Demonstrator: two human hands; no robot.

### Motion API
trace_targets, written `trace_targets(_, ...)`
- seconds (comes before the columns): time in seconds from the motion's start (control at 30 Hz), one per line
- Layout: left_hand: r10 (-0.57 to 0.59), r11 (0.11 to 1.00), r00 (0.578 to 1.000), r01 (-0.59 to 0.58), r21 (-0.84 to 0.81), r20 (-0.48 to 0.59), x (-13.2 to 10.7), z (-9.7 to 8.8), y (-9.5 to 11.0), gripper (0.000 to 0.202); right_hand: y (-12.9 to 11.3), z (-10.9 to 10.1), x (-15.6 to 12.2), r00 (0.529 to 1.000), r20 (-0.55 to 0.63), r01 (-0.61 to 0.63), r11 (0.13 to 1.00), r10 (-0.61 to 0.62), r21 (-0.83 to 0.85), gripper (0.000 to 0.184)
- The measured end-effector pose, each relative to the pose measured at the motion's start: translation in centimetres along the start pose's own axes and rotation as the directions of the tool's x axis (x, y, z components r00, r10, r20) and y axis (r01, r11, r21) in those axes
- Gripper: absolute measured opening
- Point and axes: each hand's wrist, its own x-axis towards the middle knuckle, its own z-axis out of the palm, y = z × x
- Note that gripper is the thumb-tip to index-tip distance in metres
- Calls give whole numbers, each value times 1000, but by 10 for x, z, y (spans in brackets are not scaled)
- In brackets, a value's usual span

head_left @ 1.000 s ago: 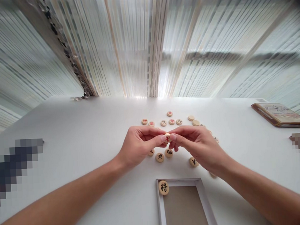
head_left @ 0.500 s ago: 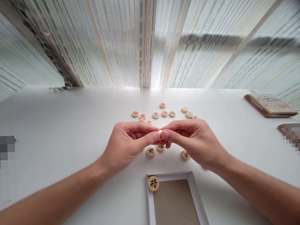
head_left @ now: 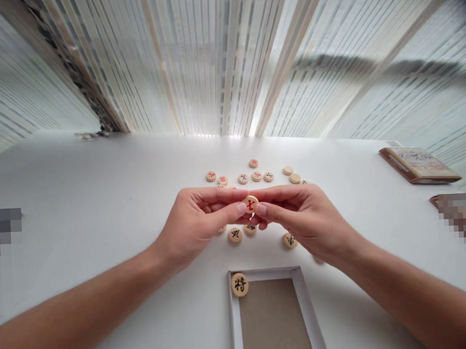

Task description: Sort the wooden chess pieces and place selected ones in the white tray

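Observation:
Between my two hands is a round wooden Chinese chess piece (head_left: 251, 204) with a red character, its face turned toward me. My left hand (head_left: 204, 212) pinches its left edge between thumb and fingers. The right edge is gripped the same way by my right hand (head_left: 298, 210). Below the hands lie black-lettered pieces, among them one (head_left: 235, 235) at the centre and one (head_left: 290, 240) beside my right hand. Nearer me is an open shallow box (head_left: 304, 305), with a large black-lettered piece (head_left: 240, 284) in its far left corner. My hands hide some pieces behind them.
Beyond my hands, several red and black pieces (head_left: 257, 176) are scattered on the white table (head_left: 103, 201). Two blank-faced pieces (head_left: 294, 178) lie to their right. A flat printed box (head_left: 420, 164) rests at the far right. A striped curtain (head_left: 197, 68) hangs behind the table.
The held piece has turned so that its red face now shows fully toward me. Both hands stay in nearly the same place, thumbs slightly farther apart. The view has shifted slightly.

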Motion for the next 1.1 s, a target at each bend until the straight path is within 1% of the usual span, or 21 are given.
trace_targets(0.1, -5, 1000, 1000, 4, 11, 29, -1, -1, 0, 28, -2, 2, -1, 1000, -30, 6, 1000, -6, -1, 38)
trace_targets(0.23, -20, 999, 999, 18, 43, 40, -2, -2, 0, 31, -3, 4, -2, 999, -50, 9, 1000, -10, -10, 45)
trace_targets(0.47, -35, 996, 996, 29, 79, 81, -2, -3, 1, 31, -4, 4, 0, 1000, -27, -8, 1000, 7, -13, 40)
trace_targets(0.53, -35, 998, 997, 31, 61, 71, -2, -3, 1, 28, -4, 3, 1, 1000, -19, -12, 1000, 12, -8, 40)
trace_targets(0.67, -43, 999, 999, 43, 10, 3, -2, -2, -1, 21, -3, 4, -1, 999, -28, -20, 1000, 20, -11, 40)
trace_targets(0.73, -30, 999, 999, 31, 18, -25, -3, 0, -1, 19, -3, 5, -3, 998, -49, -29, 999, 27, -26, 38)
trace_targets(0.8, 2, 999, 1000, 0, 45, -29, -5, 3, -2, 18, -2, 7, -4, 996, -82, -45, 998, 41, -48, 33)
trace_targets(0.97, 78, 995, 995, -75, 62, -58, -9, 8, -5, 23, -1, 10, -7, 981, -172, -99, 992, 83, -84, 35)
trace_targets(1.1, 87, 995, 992, -83, 49, -87, -9, 8, -8, 28, 0, 10, -10, 982, -171, -99, 989, 80, -110, 37)
